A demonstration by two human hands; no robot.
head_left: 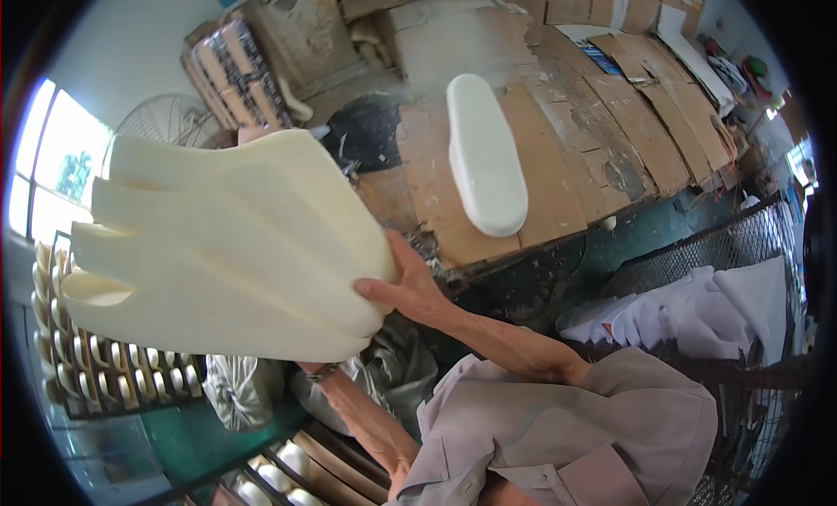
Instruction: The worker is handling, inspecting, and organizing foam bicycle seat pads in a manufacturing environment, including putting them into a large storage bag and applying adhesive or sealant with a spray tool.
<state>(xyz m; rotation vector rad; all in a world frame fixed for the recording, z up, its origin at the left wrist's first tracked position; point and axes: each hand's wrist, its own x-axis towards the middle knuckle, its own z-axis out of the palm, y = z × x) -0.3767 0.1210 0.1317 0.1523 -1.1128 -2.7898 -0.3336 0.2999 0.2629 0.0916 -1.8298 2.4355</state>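
A large cream-coloured moulded foam piece [235,244], broad and smooth with several flutes at its left end, is held up in front of me at the left. My right hand [405,284] grips its right edge, thumb on the near face and fingers going behind. From below, my left forearm reaches up to the foam, with a band on the wrist; the left hand [316,366] is almost wholly hidden behind the piece. On the cardboard-covered table lies a long white piece with rounded ends [488,157], apart from both hands.
Worn cardboard sheets [558,210] cover the table. A rack of curved pale pieces [122,375] stands at left, near a fan [170,118]. Grey bags [240,393] sit below the foam. At right, a mesh cart [697,244] holds white sheets [689,310].
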